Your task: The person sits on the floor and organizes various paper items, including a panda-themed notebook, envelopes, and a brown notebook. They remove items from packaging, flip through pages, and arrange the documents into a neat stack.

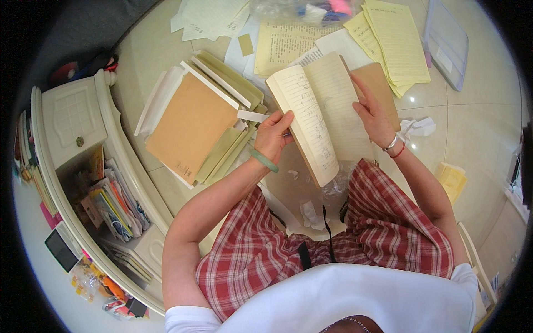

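I hold an open notebook (325,108) with lined, handwritten pages and a brown cover above my lap. My left hand (273,136), with a green bangle on its wrist, grips the thick left block of pages from beneath. My right hand (373,114), wearing a bracelet and a red cord, lies flat on the right-hand page with its fingers spread. The brown back cover (383,83) sticks out behind that hand.
A stack of brown-covered booklets (191,125) lies on the tiled floor to the left. Yellow lined sheets (397,41) and loose papers are spread beyond the notebook. A clear plastic box lid (447,41) sits far right. A white cabinet (72,119) with books stands at left.
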